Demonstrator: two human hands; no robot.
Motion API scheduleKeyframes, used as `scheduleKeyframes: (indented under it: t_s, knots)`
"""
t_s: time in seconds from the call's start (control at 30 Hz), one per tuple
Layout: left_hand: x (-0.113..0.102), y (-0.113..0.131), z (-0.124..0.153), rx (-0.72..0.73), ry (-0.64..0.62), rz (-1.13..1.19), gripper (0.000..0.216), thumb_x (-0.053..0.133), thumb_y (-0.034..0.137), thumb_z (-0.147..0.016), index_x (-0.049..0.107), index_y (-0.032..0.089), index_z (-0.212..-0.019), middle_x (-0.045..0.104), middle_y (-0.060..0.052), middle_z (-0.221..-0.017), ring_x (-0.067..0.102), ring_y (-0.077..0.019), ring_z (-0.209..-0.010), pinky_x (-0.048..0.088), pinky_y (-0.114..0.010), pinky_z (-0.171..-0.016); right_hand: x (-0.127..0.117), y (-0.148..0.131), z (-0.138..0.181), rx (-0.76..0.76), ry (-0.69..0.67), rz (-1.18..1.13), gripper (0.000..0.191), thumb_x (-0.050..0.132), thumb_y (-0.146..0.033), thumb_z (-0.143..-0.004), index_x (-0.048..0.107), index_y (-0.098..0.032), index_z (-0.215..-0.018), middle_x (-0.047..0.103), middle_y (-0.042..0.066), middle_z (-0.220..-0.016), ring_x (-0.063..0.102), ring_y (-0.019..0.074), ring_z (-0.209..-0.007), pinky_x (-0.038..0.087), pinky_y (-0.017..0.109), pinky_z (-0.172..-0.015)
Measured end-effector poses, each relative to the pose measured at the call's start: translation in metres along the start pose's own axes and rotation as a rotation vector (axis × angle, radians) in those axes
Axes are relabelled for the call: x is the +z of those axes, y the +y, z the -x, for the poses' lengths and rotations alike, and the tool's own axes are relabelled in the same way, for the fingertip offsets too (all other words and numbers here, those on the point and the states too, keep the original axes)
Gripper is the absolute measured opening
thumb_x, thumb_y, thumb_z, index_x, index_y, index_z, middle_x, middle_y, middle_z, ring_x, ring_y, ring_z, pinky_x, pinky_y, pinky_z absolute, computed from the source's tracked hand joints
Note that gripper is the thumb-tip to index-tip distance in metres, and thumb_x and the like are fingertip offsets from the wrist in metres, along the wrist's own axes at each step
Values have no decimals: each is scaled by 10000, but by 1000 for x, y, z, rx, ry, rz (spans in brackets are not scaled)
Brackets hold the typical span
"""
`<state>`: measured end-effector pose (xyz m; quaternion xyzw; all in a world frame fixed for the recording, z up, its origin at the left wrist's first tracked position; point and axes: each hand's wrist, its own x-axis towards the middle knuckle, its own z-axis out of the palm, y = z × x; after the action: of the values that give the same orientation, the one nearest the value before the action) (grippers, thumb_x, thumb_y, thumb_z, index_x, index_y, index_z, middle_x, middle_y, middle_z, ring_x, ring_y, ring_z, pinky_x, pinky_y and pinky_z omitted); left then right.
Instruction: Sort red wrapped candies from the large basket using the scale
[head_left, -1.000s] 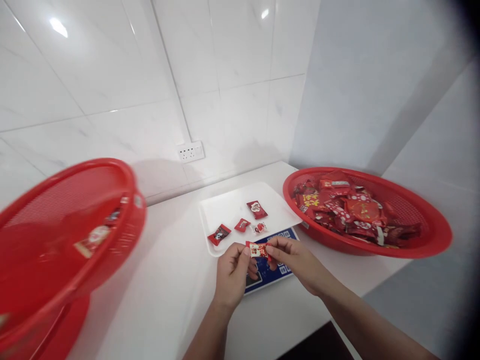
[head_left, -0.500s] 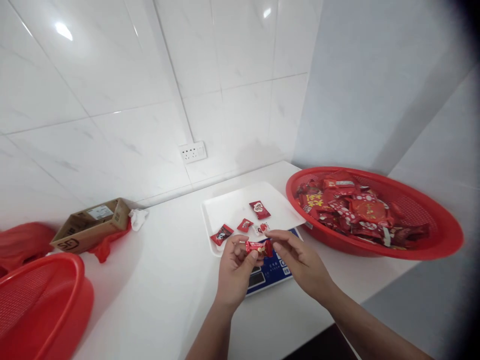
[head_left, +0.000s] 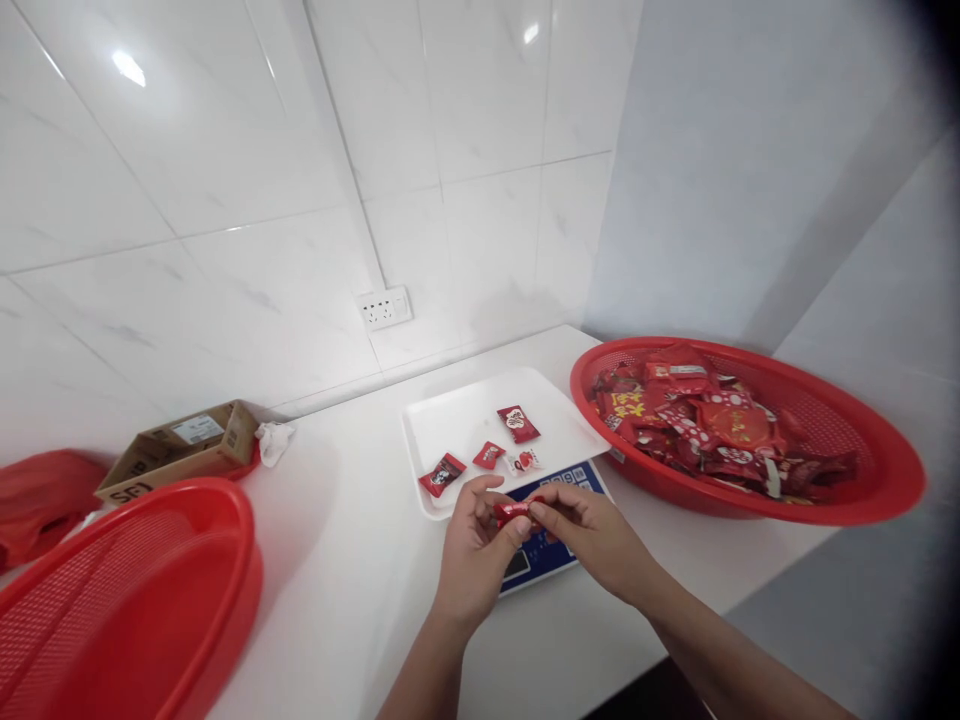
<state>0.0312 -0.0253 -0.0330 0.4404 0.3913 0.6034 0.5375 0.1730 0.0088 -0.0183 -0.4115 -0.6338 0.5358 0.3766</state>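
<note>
Pinching red-wrapped candy (head_left: 513,511) with left hand (head_left: 477,562) and right hand (head_left: 594,528), lower centre; white tray (head_left: 454,412) just above carries four packets (head_left: 517,424).

You have four small packets on the white tray (head_left: 457,400): one dark red with a white motif (head_left: 517,424), one small red (head_left: 488,456), one white-and-red (head_left: 523,461), one red-and-black (head_left: 443,476). On its near side, your two hands, left hand (head_left: 472,560) and right hand (head_left: 600,535), share one red-wrapped piece (head_left: 512,511) above one scale (head_left: 551,565). You have two red baskets, one right of the tray (head_left: 892,490), its packets (head_left: 720,420) too heaped to count, and one left (head_left: 251,540). Farther left of the tray you have one cardboard box (head_left: 187,455), one crumpled white tissue (head_left: 274,442) and at least one red bag (head_left: 45,500). Beyond it, one socket plate (head_left: 384,308).
</note>
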Motion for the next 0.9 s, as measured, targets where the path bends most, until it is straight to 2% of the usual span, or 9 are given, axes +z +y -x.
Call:
scheduleKeyframes:
  t_s: [0.27, 0.43, 0.63, 0.9]
  knots:
    - [0, 1, 3, 36, 52, -22, 305, 679, 248, -746, 467, 242, -965, 570, 62, -696, 555, -90, -669, 458, -218, -636, 3, 4, 5, -10, -98, -68, 221, 572, -415, -774, 595, -198, -807, 597, -1, -738, 538, 147, -685, 434, 264, -619]
    - [-1, 3, 0, -34, 26, 17, 302, 715, 270, -702, 523, 212, -928, 604, 43, -708, 561, -93, -660, 459, -218, -627, 1, 6, 4, 12, -45, -74, 240, 624, -410, -726, 603, -189, -814, 565, -17, -679, 503, 133, -629, 420, 258, -582]
    - [2, 5, -1, -8, -15, 6, 235, 717, 230, -697, 597, 187, -894, 659, 3, -791, 596, -114, -735, 472, -226, -675, -2, 7, 2, 29, 30, -128, 279, 648, -441, -692, 615, -188, -806, 578, -20, -644, 519, 136, -597, 418, 256, -548]
    - [-4, 3, -1, -21, 80, -57, 341, 648, 341, -763, 561, 226, -1072, 613, 16, -771, 607, -119, -672, 531, -270, -652, -2, 7, 1, 163, 13, -224, 344, 619, -522, -699, 656, -180, -711, 615, -8, -565, 547, 138, -564, 390, 249, -520]
